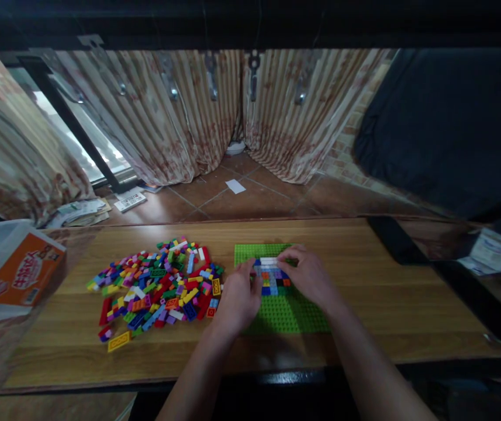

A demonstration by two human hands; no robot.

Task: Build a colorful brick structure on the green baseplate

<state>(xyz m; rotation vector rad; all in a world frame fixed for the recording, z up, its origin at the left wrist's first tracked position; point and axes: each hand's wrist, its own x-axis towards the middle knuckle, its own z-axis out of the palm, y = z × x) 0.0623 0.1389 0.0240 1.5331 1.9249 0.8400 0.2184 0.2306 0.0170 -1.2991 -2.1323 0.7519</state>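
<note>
A green studded baseplate (285, 318) lies on the wooden table. Rows of small bricks in blue, light blue, orange, yellow and black form a block (272, 283) on it. Along the far side of that block runs a long white brick (269, 261). My right hand (307, 273) has thumb and forefinger closed at the white brick's right end. Beside the block's left edge is my left hand (238, 295), thumb and forefinger apart, with nothing visible held. Its other fingers are partly hidden. Part of the block is covered by both hands.
Left of the baseplate spreads a pile of loose colored bricks (158, 286). A clear plastic bin with an orange label (24, 269) stands at the table's left end. Black flat strips (397, 240) lie at the right. Striped curtains (180, 117) hang beyond the table.
</note>
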